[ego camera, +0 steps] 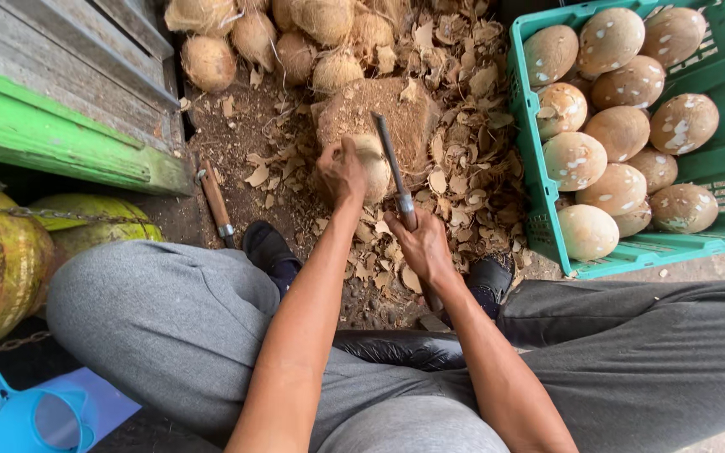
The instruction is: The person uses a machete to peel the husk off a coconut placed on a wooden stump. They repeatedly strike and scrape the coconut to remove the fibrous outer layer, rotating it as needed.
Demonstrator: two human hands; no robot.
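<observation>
The left hand (341, 172) gripped a coconut (371, 164) on the wooden block (379, 117). The right hand (421, 243) clenched a knife (392, 168) against it. The green crate (539, 218) held many peeled coconuts (618, 130), while a pile of unpeeled ones (295, 33) waited behind.

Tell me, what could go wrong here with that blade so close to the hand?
The left hand steadies the coconut right beside the knife held by the right hand; a slip could cut fingers. The wooden block is littered with shell chips, so the coconut might roll. Both shoes sit near the blade's path.
</observation>
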